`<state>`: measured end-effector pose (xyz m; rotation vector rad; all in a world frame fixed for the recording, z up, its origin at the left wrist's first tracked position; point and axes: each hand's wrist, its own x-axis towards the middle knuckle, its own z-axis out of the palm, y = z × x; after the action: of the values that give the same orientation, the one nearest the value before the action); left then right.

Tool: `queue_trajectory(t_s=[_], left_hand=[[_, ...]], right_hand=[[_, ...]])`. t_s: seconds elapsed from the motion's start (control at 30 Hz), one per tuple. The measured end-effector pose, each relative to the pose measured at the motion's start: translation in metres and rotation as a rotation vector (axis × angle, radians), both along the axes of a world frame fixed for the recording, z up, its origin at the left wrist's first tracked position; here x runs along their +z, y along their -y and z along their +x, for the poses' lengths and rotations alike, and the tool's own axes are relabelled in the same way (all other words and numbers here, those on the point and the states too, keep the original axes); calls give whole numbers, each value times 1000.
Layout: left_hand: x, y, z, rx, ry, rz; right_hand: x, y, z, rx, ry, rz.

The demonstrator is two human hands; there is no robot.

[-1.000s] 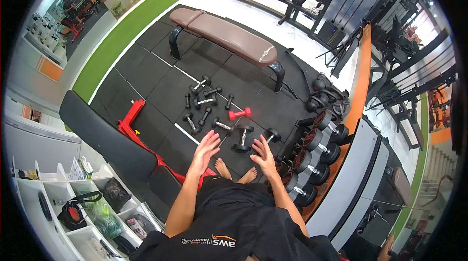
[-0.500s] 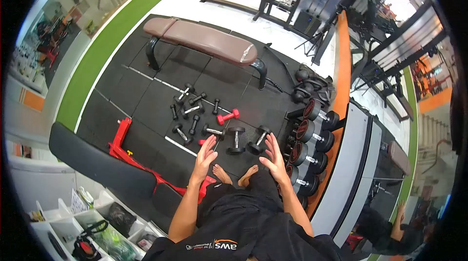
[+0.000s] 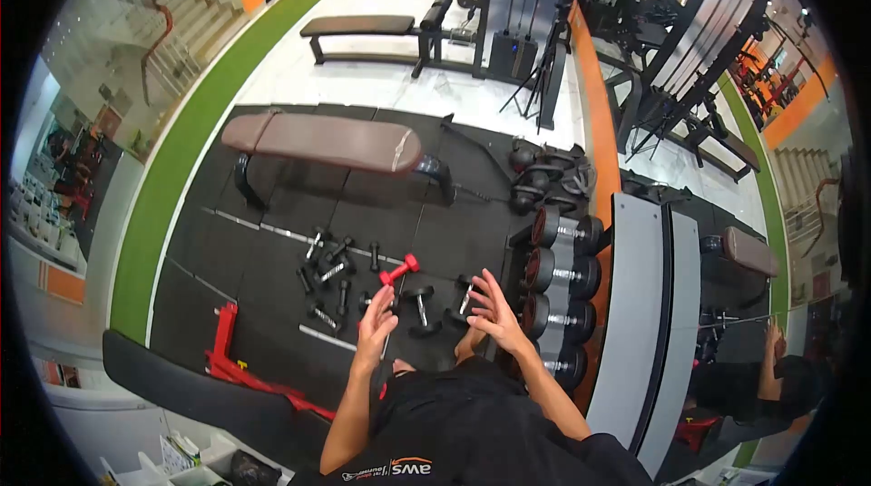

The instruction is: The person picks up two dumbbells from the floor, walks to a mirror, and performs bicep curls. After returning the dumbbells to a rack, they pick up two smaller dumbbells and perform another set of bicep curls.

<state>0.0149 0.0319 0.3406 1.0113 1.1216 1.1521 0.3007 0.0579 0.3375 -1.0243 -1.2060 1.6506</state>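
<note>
Hands apart, both open & empty: L hand [image 3: 374, 327] and R hand [image 3: 497, 315] raised over the black mat [image 3: 463, 236], fingers spread, palms turned partly toward each other. Red dumbbell [image 3: 399, 269] lies on the mat just beyond the L fingertips, tilted in plan. Chrome-handled dumbbell [image 3: 421, 312] lies btwn. the hands, as seen from above; a 2nd dumbbell [image 3: 464, 300] lies beside the R hand, partly hidden by it. Small dumbbells [image 3: 343, 297], black, some w/ chrome handles, are scattered at mixed angles to the L of the red one; one is partly covered by the L hand. Rack [image 3: 519, 237], far R, bears a row of big dumbbells [image 3: 552, 270], adj. to a grey panel [image 3: 631, 304]. Brown bench [image 3: 336, 137] stands beyond the scatter; black gear [image 3: 544, 179] is heaped near its R end. Red frame [image 3: 220, 341] and black pad [image 3: 200, 400] occupy the lower L. Bare feet [image 3: 468, 345] show btwn. the forearms, above the dark shirt [image 3: 481, 432] w/ "aws" logo. Green turf [image 3: 172, 196] curves past the mat's L edge.
</note>
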Motion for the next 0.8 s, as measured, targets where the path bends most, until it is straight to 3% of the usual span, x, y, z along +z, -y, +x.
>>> queue_trajectory(t_s=[0.1, 0.27, 0.43, 0.8], left_hand=[[-6, -29, 32, -40, 55, 1], [47, -88, 77, -64, 66, 69], [90, -113, 107, -106, 62, 192], [101, -116, 114, -151, 86, 222]], right_hand=[[13, -30, 30, -10, -70, 34], [65, -66, 69, -14, -268, 98], [104, -93, 84, 68, -276, 196], [119, -109, 72, 138, -213, 282]])
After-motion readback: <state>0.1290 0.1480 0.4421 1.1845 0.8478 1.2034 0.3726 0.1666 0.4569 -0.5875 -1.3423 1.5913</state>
